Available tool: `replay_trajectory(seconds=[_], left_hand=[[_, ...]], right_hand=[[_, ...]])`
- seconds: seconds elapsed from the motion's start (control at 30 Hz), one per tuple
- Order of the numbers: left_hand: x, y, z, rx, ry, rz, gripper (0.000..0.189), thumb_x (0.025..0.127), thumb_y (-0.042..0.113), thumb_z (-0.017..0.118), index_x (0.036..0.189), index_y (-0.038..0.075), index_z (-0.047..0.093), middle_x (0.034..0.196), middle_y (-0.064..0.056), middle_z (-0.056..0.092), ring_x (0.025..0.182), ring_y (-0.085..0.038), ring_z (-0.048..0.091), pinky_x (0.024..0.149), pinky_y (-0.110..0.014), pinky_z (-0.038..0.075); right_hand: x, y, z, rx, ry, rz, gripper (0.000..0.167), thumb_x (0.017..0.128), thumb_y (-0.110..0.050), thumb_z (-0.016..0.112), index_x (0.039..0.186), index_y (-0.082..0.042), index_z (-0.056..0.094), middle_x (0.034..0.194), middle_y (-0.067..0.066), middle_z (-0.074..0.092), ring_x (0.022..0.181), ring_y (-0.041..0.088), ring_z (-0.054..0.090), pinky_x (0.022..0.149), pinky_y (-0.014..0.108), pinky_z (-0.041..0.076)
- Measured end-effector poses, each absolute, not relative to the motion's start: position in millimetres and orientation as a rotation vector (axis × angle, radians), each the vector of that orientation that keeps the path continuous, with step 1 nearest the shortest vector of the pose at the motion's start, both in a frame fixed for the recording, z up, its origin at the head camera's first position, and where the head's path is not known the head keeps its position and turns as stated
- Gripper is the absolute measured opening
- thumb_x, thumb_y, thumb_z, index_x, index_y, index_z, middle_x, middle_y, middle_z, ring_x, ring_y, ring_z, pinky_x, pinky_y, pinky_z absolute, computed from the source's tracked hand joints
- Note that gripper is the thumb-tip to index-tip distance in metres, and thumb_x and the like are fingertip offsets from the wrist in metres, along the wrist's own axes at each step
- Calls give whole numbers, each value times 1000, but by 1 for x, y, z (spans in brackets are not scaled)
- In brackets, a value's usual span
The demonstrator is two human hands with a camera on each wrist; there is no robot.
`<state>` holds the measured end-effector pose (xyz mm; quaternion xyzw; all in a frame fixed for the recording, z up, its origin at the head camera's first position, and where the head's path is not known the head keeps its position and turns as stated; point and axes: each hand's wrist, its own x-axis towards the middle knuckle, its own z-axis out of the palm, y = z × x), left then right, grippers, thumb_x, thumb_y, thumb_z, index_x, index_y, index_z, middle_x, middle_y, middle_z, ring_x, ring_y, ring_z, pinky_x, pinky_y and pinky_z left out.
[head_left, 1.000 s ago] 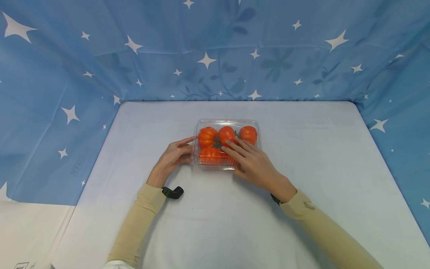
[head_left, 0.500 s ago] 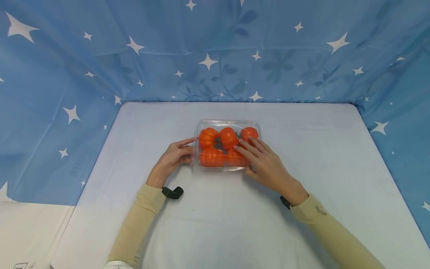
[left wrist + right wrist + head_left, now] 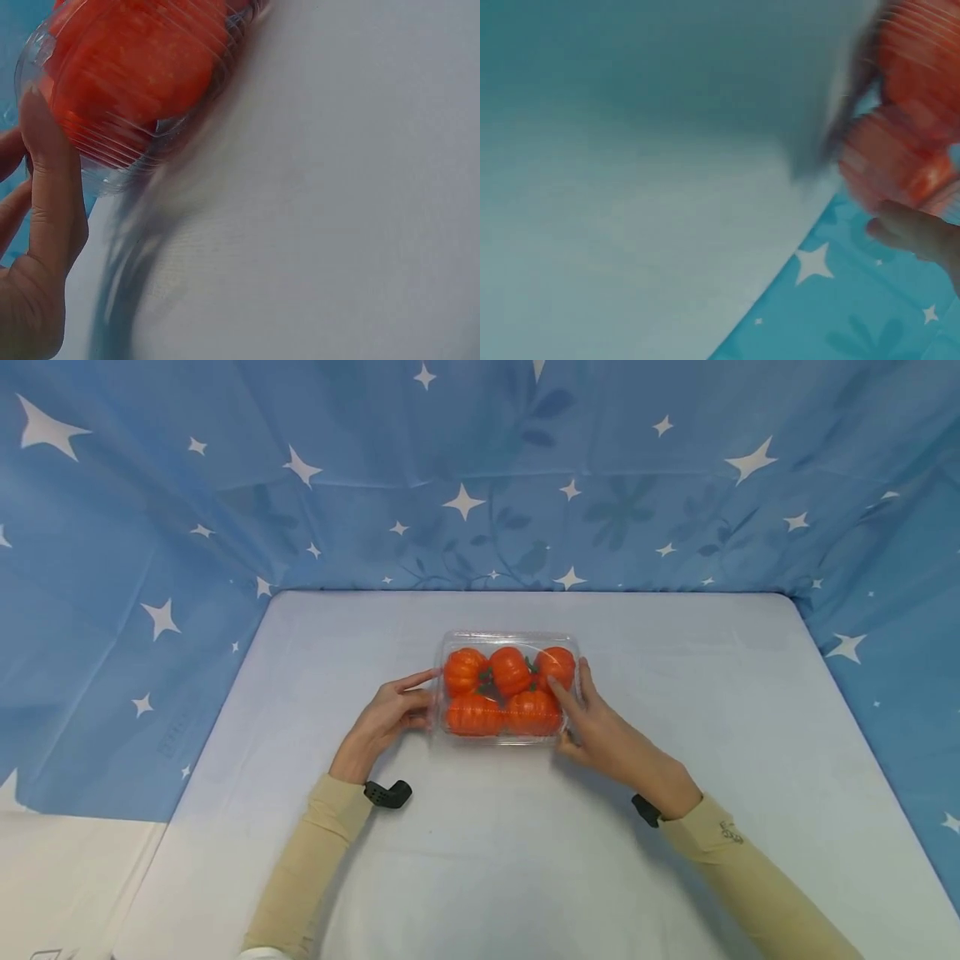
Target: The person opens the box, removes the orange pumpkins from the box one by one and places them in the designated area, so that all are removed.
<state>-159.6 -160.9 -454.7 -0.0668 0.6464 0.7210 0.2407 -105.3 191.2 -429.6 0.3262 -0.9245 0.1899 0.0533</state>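
Observation:
A clear plastic clamshell box [image 3: 510, 742] lies on the table in the head view, lid down over several small orange-red pumpkins [image 3: 510, 671] with green stems. My left hand [image 3: 386, 717] is at its left side, fingertips against the wall. In the left wrist view the thumb [image 3: 51, 172] lies straight along the ribbed end of the box. At the right end my right hand [image 3: 611, 735] is spread, one finger on the lid, another along the right side, the thumb low by the front corner. The right wrist view is blurred; fingertips [image 3: 904, 227] show right by a pumpkin.
A white-covered table [image 3: 480, 860] surrounds the box. A blue curtain with white stars [image 3: 495, 477] hangs behind it and along both sides. Dark wrist straps [image 3: 387, 793] sit at the ends of the tan sleeves.
My right hand has slid rightward across the lid to the box's right end, uncovering the front pumpkins. The left hand and the box have barely moved.

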Motion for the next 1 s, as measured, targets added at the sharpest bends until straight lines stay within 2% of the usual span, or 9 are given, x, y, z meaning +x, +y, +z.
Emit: replay_trajectory(seconds=[0.2,0.3,0.37,0.43,0.47,0.53,0.6,0.8,1.0], left_hand=[[-158,-158,-455,-197,1798,2005,56,98,1,61,151,11,51,84,-2,69,63,-11,60,58,-22,56],[-158,-157,-456,-199,1802,2009,56,98,1,61,152,11,50,81,-2,69,63,-12,61,57,-23,56],[-157,-157,-456,-189,1801,2006,57,97,1,61,152,10,49,80,-1,69,63,-11,61,58,-23,56],[-157,-157,-456,-180,1802,2002,57,97,1,61,152,10,49,80,-1,69,61,-11,60,57,-24,55],[-157,-157,-456,-183,1804,2002,57,97,1,61,152,10,50,80,-1,69,61,-11,59,57,-23,55],[-157,-157,-456,-182,1810,1995,57,97,1,61,152,10,50,83,-1,69,60,-10,58,57,-23,55],[-156,-159,-455,-190,1812,1987,56,97,3,63,151,11,51,84,-1,70,58,-11,57,57,-22,55],[-154,-162,-453,-173,1800,1988,52,98,5,63,149,5,51,84,-2,71,62,-11,60,58,-22,56],[-152,-165,-455,-169,1789,1985,49,99,9,65,147,13,54,81,0,70,62,-13,60,58,-24,56]], right_hand=[[-105,195,-417,1053,-2929,634,86,85,10,72,157,7,26,157,48,9,122,55,59,86,46,61],[-105,199,-414,968,-3006,666,84,86,8,71,159,0,29,159,45,14,97,42,70,74,38,63],[-105,201,-415,903,-3008,625,79,88,2,69,157,-3,33,158,43,22,95,43,70,69,39,61],[-105,204,-416,841,-2989,612,77,88,-7,70,156,-4,34,159,39,27,104,45,67,78,45,62],[-105,205,-417,816,-2981,630,77,89,-10,70,156,-3,33,160,36,28,117,48,63,87,51,61],[-108,207,-417,781,-2955,733,79,90,-15,72,157,-2,31,163,32,27,142,52,43,104,63,50],[-114,209,-415,732,-2944,928,84,91,-20,77,158,-3,29,167,25,22,150,48,32,113,68,36],[-141,218,-412,565,-2827,1508,87,89,-25,82,160,-17,31,170,8,25,153,41,29,115,69,33],[-165,219,-413,485,-2697,1693,73,93,-17,77,156,-21,40,164,5,38,150,34,37,121,62,29]])
